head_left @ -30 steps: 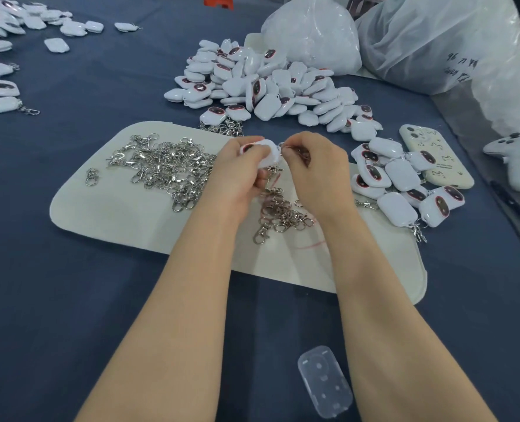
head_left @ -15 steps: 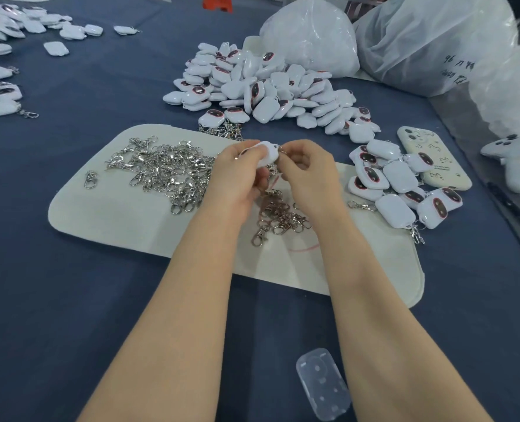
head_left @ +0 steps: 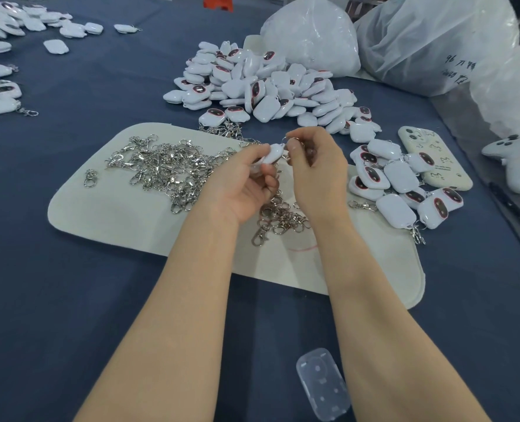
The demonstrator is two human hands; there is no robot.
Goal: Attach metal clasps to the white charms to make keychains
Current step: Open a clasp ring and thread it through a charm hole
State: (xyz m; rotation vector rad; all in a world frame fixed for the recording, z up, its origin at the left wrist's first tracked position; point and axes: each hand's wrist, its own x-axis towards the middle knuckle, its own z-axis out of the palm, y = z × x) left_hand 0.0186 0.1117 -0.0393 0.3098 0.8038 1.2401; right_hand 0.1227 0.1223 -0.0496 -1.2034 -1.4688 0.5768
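My left hand (head_left: pixel 246 181) pinches a white charm (head_left: pixel 272 153) above the cream felt mat (head_left: pixel 115 214). My right hand (head_left: pixel 316 169) pinches a small metal clasp ring (head_left: pixel 289 141) right at the charm's top end; the rest of the clasp is hidden in my fingers. A heap of loose silver clasps (head_left: pixel 167 169) lies on the mat to the left. A smaller bunch of clasps (head_left: pixel 280 217) lies under my wrists. A big pile of white charms (head_left: pixel 268 86) sits behind the mat. Charms with clasps attached (head_left: pixel 395 184) lie to the right.
A cream phone case (head_left: pixel 435 156) lies at the right, and a clear plastic case (head_left: pixel 322 388) near the front edge. Plastic bags (head_left: pixel 420 41) stand at the back right. More white charms (head_left: pixel 0 86) lie at the far left on the blue cloth (head_left: pixel 70 300).
Both hands stay together over the mat; my left hand has turned the charm more edge-on and my right hand's fingers have shifted up to its top end.
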